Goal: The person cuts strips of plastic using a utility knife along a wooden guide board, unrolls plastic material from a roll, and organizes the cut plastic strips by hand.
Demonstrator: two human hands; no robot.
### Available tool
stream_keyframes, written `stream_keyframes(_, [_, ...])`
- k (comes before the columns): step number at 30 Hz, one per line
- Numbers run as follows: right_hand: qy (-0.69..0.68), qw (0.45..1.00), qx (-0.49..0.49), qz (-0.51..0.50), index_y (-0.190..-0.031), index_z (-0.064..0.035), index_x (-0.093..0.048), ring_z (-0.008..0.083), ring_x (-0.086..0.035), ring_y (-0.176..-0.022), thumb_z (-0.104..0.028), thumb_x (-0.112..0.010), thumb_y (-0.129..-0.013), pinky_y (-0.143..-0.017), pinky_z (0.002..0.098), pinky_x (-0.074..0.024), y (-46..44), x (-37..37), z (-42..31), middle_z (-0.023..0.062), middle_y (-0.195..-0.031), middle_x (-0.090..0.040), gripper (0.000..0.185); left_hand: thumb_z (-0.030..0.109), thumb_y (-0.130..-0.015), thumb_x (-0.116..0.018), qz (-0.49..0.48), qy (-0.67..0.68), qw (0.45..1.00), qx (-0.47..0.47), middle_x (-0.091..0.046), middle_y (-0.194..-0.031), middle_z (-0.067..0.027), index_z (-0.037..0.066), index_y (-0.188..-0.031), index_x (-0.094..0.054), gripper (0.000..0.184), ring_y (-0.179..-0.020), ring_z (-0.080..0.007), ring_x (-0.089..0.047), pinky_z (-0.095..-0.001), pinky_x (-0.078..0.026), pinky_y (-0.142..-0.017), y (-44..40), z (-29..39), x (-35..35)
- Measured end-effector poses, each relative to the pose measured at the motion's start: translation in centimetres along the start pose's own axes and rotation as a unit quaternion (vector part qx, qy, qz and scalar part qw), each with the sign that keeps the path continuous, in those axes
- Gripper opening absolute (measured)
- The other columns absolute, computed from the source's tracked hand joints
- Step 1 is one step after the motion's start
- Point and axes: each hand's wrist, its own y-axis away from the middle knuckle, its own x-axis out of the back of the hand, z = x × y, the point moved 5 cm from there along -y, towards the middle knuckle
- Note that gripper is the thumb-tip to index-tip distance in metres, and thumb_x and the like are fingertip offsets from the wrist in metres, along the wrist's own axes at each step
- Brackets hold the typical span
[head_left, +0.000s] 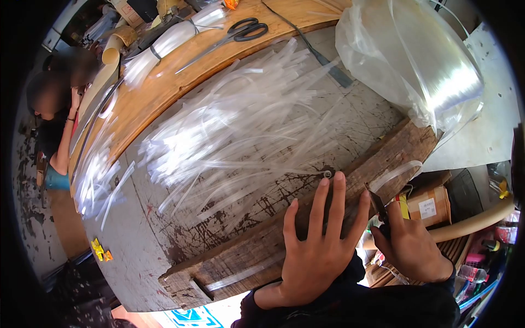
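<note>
Cutter (378, 208) in curled right grip (409, 246); left grip (320, 254) splayed over plank (235, 256).

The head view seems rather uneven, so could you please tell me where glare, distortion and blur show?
In the head view, strong glare whitens part of the roll and of the strips; in the head view, the tabletop looks bowed and the corners are black; also in the head view, the left hand looks fairly sharp, while the head of a person is blurred.
</note>
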Motion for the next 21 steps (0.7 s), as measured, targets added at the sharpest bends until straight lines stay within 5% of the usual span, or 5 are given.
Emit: stream_keyframes(21, [0.027, 0.992, -0.099, -0.076, -0.087, 0.0047, -0.039, 0.0304, -0.057, -0.044, -0.018, -0.055, -0.080, -0.039, 0.0380, -0.0465, -1.8, 0.2, -0.8, 0.0156, -0.054, -0.055, 0.029, 0.027, -0.083, -0.056, 0.003, -0.020, 1.000, -0.007, -0.058, -0.112, -0.0079, 0.028, -0.101, -0.058, 0.018, -0.095, -0.0206, -0.058, -0.0438, -0.040, -0.079, -0.4, 0.2, -0.3])
